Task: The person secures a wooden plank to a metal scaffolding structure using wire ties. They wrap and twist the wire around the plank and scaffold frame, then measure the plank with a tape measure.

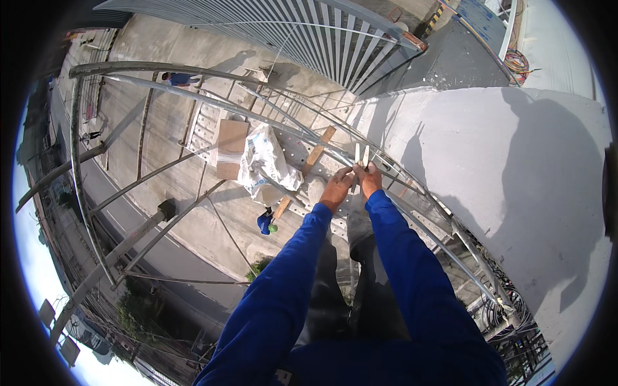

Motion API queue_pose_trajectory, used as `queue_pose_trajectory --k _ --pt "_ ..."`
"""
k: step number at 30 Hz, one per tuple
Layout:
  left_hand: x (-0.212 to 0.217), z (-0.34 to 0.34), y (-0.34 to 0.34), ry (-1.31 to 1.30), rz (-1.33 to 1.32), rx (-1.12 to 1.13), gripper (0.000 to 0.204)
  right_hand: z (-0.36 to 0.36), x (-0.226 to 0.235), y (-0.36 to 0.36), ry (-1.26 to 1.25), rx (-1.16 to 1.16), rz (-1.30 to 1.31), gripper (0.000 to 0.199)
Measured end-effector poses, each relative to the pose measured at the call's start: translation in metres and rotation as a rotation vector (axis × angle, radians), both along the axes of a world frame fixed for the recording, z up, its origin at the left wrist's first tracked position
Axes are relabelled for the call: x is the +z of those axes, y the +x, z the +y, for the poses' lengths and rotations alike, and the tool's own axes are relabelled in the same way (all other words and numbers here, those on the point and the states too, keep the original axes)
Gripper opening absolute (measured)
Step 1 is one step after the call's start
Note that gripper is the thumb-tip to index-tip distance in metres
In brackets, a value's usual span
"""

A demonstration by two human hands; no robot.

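Note:
Both my arms, in blue sleeves, reach forward over a scaffold platform. The fingers of my left hand are pinched on a short pale strip. Close beside it, my right hand is closed on a second short pale strip. Both strips stick up from the fingertips, slightly apart at their tips; whether they join lower down is hidden by the fingers. A metal scaffold rail runs just past my hands.
A white sack and a brown board lie on the platform, near a wooden plank. At right stands a pale wall with shadows. A person is far below; coiled cables hang at upper right.

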State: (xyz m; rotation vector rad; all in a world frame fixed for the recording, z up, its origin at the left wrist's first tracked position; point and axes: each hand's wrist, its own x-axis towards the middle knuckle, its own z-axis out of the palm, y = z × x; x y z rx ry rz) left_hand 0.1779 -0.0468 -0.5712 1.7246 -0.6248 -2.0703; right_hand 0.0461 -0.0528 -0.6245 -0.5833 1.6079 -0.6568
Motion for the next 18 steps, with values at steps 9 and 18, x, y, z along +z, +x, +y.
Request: queue_pose_trajectory --k 9,18 --pt "-0.111 -0.052 0.027 -0.183 -0.027 -0.114 0.05 -0.047 -0.096 0.029 -0.032 -0.081 -0.18 0.021" --pt "-0.186 -0.031 0.124 -0.369 -0.293 0.113 0.049 -0.123 -0.181 0.094 -0.232 0.314 0.048 0.035"
